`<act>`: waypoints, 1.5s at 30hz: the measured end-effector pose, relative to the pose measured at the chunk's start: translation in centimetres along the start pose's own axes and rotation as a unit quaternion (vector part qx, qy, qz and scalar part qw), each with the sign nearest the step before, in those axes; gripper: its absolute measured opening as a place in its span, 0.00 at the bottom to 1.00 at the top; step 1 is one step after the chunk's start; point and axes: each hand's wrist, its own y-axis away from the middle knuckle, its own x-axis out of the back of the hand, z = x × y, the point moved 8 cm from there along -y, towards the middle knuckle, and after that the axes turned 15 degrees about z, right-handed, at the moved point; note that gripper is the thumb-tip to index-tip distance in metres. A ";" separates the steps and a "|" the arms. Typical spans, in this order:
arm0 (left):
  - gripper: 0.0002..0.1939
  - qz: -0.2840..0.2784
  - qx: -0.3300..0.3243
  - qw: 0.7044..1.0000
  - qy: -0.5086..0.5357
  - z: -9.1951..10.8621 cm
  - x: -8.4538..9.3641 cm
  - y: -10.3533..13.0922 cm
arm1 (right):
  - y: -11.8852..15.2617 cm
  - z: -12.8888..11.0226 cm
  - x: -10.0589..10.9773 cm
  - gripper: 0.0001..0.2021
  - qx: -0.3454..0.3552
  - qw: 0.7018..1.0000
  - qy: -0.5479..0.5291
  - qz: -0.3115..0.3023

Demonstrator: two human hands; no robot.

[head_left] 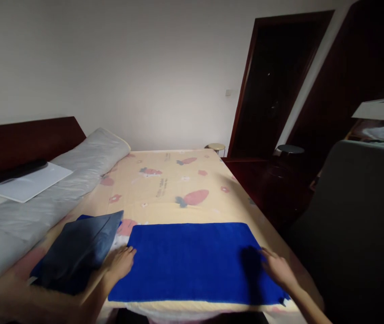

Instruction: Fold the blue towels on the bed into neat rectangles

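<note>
A blue cloth lies spread flat across the near part of the bed, roughly rectangular. On its left edge rests my left hand, its fingers bent at the cloth's border. At the right edge my right hand touches the cloth with its fingertips and casts a dark shadow on it. Whether either hand pinches the fabric is too small to tell. Left of my left hand lies a grey-blue folded cloth, with more dark blue fabric under it.
The bed has a yellow sheet with a strawberry pattern. A grey quilt runs along its left side, with a white board on it. Two stools stand beyond, and a dark chair back is at the right.
</note>
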 end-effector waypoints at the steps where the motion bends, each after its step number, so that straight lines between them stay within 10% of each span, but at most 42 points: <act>1: 0.23 0.008 -0.021 1.000 0.018 2.4 -0.2 -1.3 | -0.8 -3.0 -0.7 0.24 0.020 1.000 -0.017 0.002; 7: 0.29 0.082 -0.007 0.990 0.111 16.3 -4.1 -6.3 | -2.2 -22.1 -7.9 0.26 0.092 0.984 -0.150 -0.031; 12: 0.29 0.094 -0.030 0.987 0.129 21.4 -8.1 -8.2 | -3.2 -28.7 -11.9 0.26 0.147 0.971 -0.184 -0.042; 15: 0.27 0.089 -0.026 0.989 0.112 17.8 -8.8 -9.2 | -5.2 -25.5 -12.4 0.25 0.165 0.972 -0.166 -0.021; 22: 0.29 0.179 0.213 0.959 -0.048 -2.3 -9.6 -7.6 | -7.4 -3.3 -10.9 0.31 -0.023 0.998 0.003 0.051; 25: 0.29 0.209 0.182 0.960 -0.045 -4.1 -10.1 -7.0 | -6.5 0.6 -10.7 0.33 -0.059 0.994 0.050 0.072; 32: 0.28 0.247 0.184 0.951 -0.029 -3.3 -8.3 -7.0 | -6.7 -0.2 -10.3 0.33 -0.051 0.989 0.082 0.110; 36: 0.28 0.301 0.171 0.938 -0.010 2.1 -5.1 -8.4 | -7.2 -5.8 -8.7 0.31 -0.086 0.977 0.067 0.185; 42: 0.29 0.233 -0.054 0.966 0.094 22.0 -5.7 -11.1 | -6.0 -25.2 -11.9 0.26 0.096 0.988 -0.114 0.044; 45: 0.28 0.153 -0.042 0.980 0.119 23.0 -7.7 -9.6 | -4.4 -24.9 -12.5 0.26 0.088 0.989 -0.118 -0.002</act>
